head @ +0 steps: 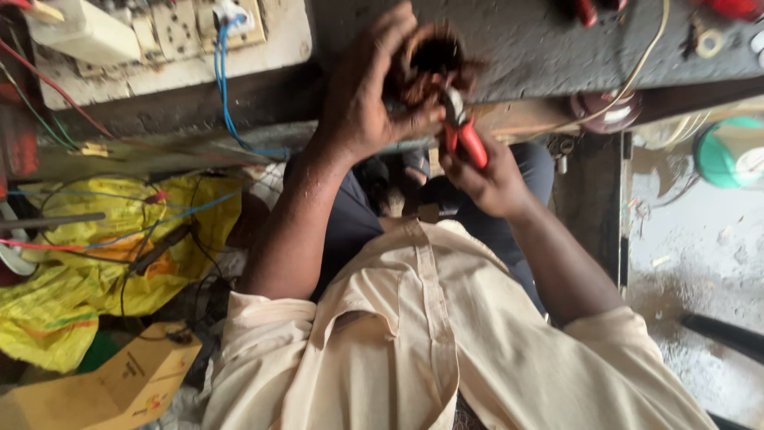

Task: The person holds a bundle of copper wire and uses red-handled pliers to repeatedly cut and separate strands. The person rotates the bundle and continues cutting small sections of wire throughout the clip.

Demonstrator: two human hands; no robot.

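The left hand (pixel 362 103) grips a copper-wound motor coil (pixel 430 68) above the workbench (pixel 517 56). The right hand (pixel 485 179) is closed on red-handled pliers (pixel 463 131), tips at the windings. Most windings look still in place.

Take the yellow plastic bag (pixel 95 263) as your landmark. Black and blue wires (pixel 151 231) lie across it. Just below it sits a cardboard box (pixel 119 390). Above it you see a white socket board (pixel 175 40) with a blue cable (pixel 223 80) hanging down. Far right of it stands a green spool (pixel 728 151).
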